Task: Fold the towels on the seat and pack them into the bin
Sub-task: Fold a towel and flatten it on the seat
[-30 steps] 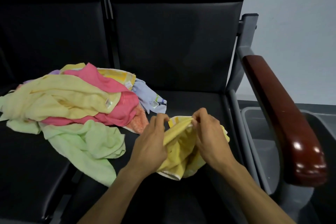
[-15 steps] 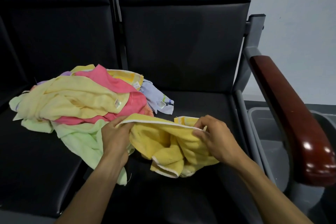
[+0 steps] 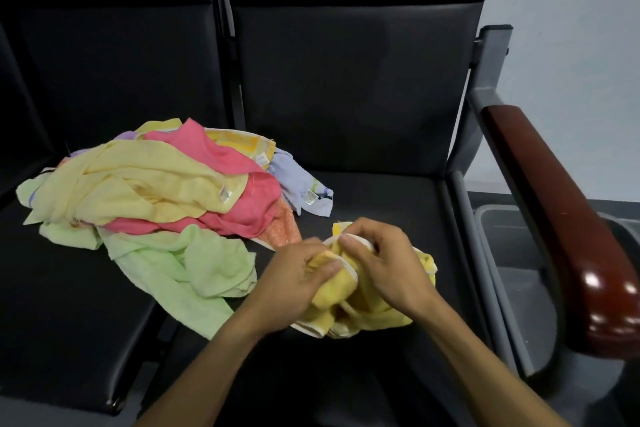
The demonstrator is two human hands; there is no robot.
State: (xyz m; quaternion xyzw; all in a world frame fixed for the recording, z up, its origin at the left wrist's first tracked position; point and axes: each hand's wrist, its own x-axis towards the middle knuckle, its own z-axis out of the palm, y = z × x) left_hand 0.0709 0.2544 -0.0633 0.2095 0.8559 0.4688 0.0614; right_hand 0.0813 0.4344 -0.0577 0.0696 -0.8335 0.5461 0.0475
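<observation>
Both hands, left hand (image 3: pixel 298 282) and right hand (image 3: pixel 384 265), are pinching the yellow towel (image 3: pixel 349 308) bunched on the seat (image 3: pixel 381 204), likely hunting its edge for folding, while the pile (image 3: pixel 152 198) is waiting at nine o'clock and the bin (image 3: pixel 512 274) at three.

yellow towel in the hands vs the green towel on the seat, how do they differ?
1. The yellow towel is gripped by both the left hand and the right hand; the green towel lies untouched.
2. The yellow towel is bunched into a tight wad; the green towel sprawls loosely.
3. The yellow towel has a white edge trim; none is visible on the green towel.
Both are unfolded and rest on the black seat.
</observation>
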